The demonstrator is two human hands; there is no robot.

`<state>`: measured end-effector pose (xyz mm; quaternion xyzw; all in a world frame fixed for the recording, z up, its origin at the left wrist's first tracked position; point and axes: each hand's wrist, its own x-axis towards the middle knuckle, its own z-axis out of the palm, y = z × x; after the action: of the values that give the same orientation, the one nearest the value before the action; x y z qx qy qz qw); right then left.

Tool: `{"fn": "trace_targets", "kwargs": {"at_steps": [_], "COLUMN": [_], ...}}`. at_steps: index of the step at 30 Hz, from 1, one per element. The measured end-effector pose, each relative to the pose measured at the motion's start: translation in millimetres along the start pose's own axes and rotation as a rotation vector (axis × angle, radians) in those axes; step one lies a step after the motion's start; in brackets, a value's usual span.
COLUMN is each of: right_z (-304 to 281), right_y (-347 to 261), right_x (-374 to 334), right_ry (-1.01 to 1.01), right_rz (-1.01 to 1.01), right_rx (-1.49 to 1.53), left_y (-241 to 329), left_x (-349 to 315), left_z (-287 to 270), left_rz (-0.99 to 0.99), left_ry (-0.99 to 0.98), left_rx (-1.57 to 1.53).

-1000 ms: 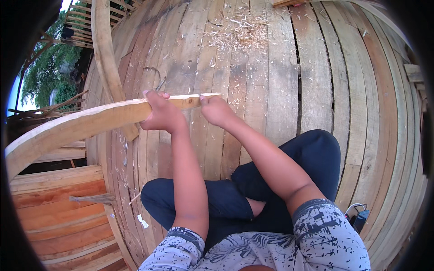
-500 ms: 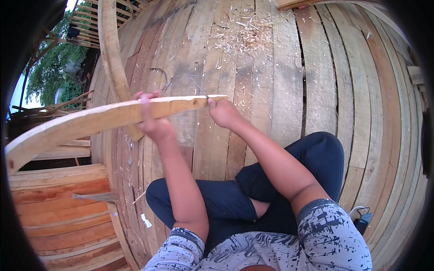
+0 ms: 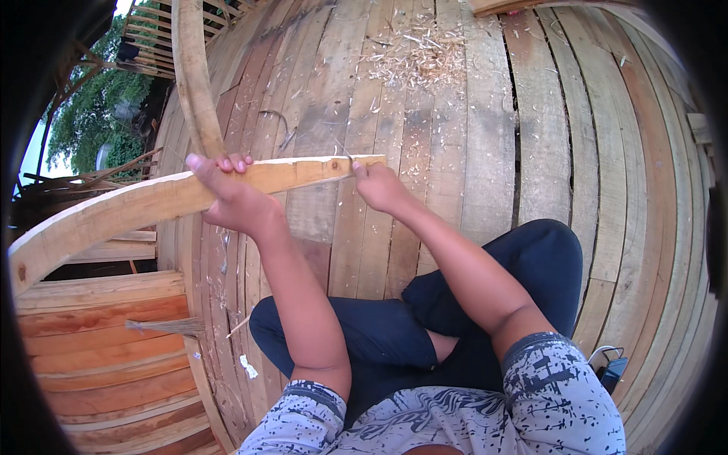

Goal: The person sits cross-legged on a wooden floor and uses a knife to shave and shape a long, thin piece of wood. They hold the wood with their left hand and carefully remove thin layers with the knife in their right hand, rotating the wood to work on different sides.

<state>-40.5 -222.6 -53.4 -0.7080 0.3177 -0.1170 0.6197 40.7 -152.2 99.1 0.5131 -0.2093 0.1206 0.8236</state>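
Note:
A long curved wooden beam [image 3: 114, 220], pale along its upper edge, reaches from the left rim to the middle of the view. My left hand [image 3: 241, 203] is closed round it right of its middle, fingertips over the far edge and thumb raised along it. At the beam's narrow right end, my right hand [image 3: 378, 186] is closed with its thumb up. A thin dark strip-like tool [image 3: 350, 156] rises from its fingers across the beam's upper edge; its kind is unclear, and the fist hides its lower part.
A second curved beam [image 3: 193, 83] lies beyond my left hand. Wood shavings [image 3: 425, 59] are heaped on the plank floor [image 3: 485, 182]. A thin curved dark piece [image 3: 282, 125] lies past the beam. A bundle of thin sticks [image 3: 163, 326] is at left, a dark device [image 3: 613, 373] at right.
My left hand has slid left along the beam, and its thumb now stands out. The thin tool in my right hand has tilted slightly, while that hand stays at the beam's end.

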Motion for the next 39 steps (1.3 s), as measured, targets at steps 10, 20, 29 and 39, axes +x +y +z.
{"fn": "trace_targets", "kwargs": {"at_steps": [10, 20, 29, 39], "right_z": [-5.8, -5.6, -6.7, 3.3], "right_y": [-28.1, -33.2, -7.4, 47.6], "right_x": [-14.5, -23.9, -8.7, 19.0], "right_ry": [0.063, 0.149, 0.059, 0.185], "right_rz": [-0.087, -0.173, -0.090, -0.197], "right_rx": [-0.022, -0.003, -0.080, -0.170], "left_y": [5.9, 5.6, 5.5, 1.1], "left_x": [-20.8, -19.4, -30.8, -27.6], "left_z": [22.9, 28.5, 39.1, 40.3], "left_rz": [0.048, 0.056, 0.110, 0.108], "left_ry": [-0.071, -0.068, -0.029, -0.018], "left_rx": [0.026, 0.042, 0.055, 0.050]}}
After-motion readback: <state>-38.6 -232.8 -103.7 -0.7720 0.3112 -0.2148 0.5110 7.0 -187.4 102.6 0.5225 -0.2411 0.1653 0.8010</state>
